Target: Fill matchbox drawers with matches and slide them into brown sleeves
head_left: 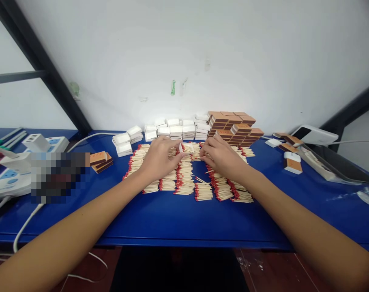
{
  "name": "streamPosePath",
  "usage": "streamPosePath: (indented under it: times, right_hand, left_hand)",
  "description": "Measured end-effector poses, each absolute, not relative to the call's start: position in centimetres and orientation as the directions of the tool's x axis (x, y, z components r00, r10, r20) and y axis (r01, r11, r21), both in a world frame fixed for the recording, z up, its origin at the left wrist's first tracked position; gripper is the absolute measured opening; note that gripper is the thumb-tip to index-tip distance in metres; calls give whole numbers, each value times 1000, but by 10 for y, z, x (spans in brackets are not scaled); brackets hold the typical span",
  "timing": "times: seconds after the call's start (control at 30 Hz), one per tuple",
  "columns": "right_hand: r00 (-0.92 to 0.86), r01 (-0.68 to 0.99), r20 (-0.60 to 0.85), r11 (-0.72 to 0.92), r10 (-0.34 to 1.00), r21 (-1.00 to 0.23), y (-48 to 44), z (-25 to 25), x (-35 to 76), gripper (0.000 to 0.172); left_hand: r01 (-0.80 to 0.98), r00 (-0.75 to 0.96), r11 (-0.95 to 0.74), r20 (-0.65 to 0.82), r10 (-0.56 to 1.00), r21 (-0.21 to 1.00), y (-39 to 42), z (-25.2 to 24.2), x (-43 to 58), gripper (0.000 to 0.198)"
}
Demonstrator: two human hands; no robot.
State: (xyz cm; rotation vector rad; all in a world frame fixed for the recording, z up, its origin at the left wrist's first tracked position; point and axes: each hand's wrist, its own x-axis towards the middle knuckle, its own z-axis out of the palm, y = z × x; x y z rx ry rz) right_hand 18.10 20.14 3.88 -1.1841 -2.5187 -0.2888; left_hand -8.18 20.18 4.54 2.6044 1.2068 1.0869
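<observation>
My left hand (164, 158) pinches a small white matchbox tray (187, 148) between thumb and fingers, above the rows of matches. Just to its right, my right hand (219, 156) has its fingers closed on a few matches (196, 158), partly hidden by the fingers. Red-headed wooden matches (184, 178) lie beneath both hands in several columns. A short bundle of matches (203, 192) sits at the near end of one column, with loose sticks beside it.
White trays (176, 130) are stacked along the wall. Brown matchboxes (233, 123) form a pile behind my right hand. More boxes (101, 159) lie on the left of the blue table (172, 223). Power strips (12, 178) stand far left; a white device (314, 134) lies far right.
</observation>
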Motion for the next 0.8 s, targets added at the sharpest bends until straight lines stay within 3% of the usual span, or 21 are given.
streamPosePath:
  times: [0.47,0.63,0.8]
  right_hand:
    - [-619,778,356,609,700,155,202,39,178,24]
    - [-569,804,417,586,709,101,202,40,178,25]
    - [-505,797,505,602,700,-39,197,44,174,24]
  left_hand:
    - [634,438,-696,586,682,336,202,44,-82,23]
    - [638,444,-693,577,686,334,204,43,-83,26]
    - [626,434,-689,571,697,365,202,43,-81,27]
